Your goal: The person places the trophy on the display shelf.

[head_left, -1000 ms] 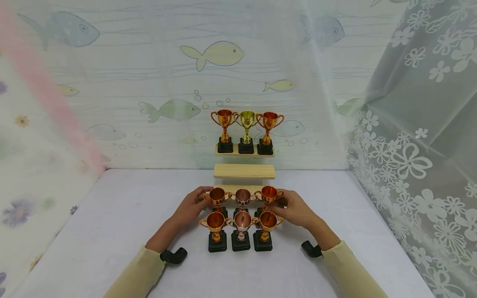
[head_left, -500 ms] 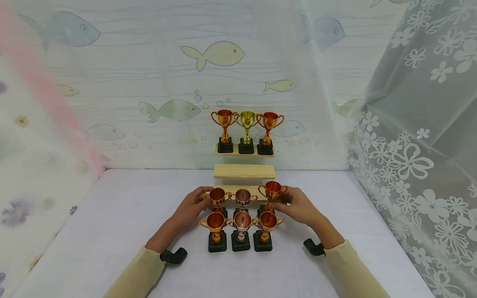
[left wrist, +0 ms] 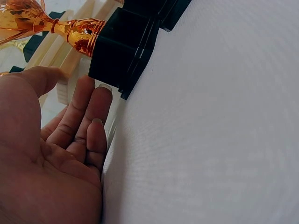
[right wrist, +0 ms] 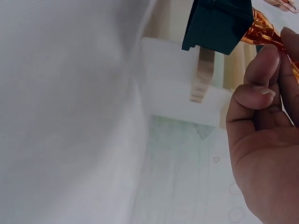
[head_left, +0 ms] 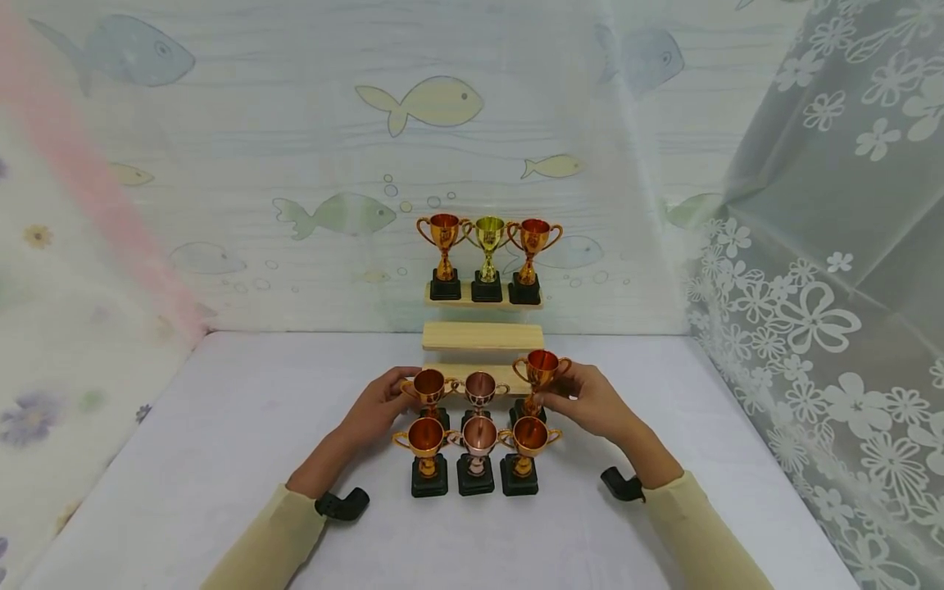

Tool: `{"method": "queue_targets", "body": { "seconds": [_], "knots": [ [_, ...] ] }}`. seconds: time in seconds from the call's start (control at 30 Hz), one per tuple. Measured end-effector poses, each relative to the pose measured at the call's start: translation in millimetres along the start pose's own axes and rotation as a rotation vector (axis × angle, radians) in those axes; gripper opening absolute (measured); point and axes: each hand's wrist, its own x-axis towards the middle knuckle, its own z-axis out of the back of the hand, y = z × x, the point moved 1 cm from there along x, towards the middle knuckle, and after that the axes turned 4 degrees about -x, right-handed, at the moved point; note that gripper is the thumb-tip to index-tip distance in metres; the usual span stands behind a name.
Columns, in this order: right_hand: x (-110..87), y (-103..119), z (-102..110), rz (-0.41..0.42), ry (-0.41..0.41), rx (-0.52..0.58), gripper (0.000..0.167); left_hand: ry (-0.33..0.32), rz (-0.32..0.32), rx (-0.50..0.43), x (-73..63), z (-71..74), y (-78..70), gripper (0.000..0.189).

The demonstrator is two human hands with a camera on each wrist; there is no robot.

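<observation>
In the head view my right hand [head_left: 593, 401] pinches the stem of an orange-gold trophy cup [head_left: 542, 367] at the right end of the rear row. The right wrist view shows that cup's black base [right wrist: 219, 23] raised off the white cloth. My left hand [head_left: 379, 404] is beside the left orange-gold cup [head_left: 429, 383] in the same row. Its fingers are loosely bent near that cup's black base [left wrist: 124, 44], gripping nothing. Between these two stands a rose-copper cup [head_left: 480, 387]. In front are another orange-gold cup [head_left: 425, 438], a rose-copper cup [head_left: 479, 437] and a third, orange-gold cup [head_left: 530, 437].
Behind the cups rises a stepped wooden stand, with a bare middle shelf [head_left: 483, 336] and a lower shelf [head_left: 487, 369]. Its top shelf [head_left: 485, 301] carries two orange-gold cups and a yellow-gold cup [head_left: 489, 238] between them. A fish-printed curtain [head_left: 295, 147] hangs behind.
The right hand has raised the right rear cup and shifted it slightly rightward, toward the lower shelf. My left hand and the remaining cups have stayed in place.
</observation>
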Motion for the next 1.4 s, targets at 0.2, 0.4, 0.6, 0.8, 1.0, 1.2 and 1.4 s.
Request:
{"method": "queue_targets", "body": {
  "seconds": [0.2, 0.4, 0.6, 0.8, 1.0, 1.2, 1.4],
  "knots": [
    [1.3, 3, 5, 0.023, -0.029, 0.017, 0.016, -0.003, 0.002, 0.003, 0.5, 1.3, 0.2, 0.045],
    [2.8, 6, 10, 0.047, -0.056, 0.042, 0.016, -0.005, 0.01, 0.0, 0.3, 0.5, 1.0, 0.045],
    [3.7, 16, 15, 0.053, -0.078, 0.058, 0.021, -0.007, 0.021, -0.009, -3.1, 0.9, -0.2, 0.046],
    [7.2, 26, 21, 0.063, -0.084, 0.083, 0.025, -0.024, 0.017, -0.004, -5.0, 1.2, -0.5, 0.046],
    [15.7, 33, 26, 0.078, -0.076, 0.077, 0.026, -0.015, 0.027, 0.0, -4.9, -0.6, -1.2, 0.045],
    [25.7, 39, 29, 0.052, -0.07, 0.067, 0.024, -0.014, 0.013, -0.008, -4.6, -0.7, -2.4, 0.045],
    [39.9, 46, 29, 0.065, -0.071, 0.077, 0.021, -0.013, 0.017, -0.013, -4.4, -1.2, -3.4, 0.044]
  ]
}}
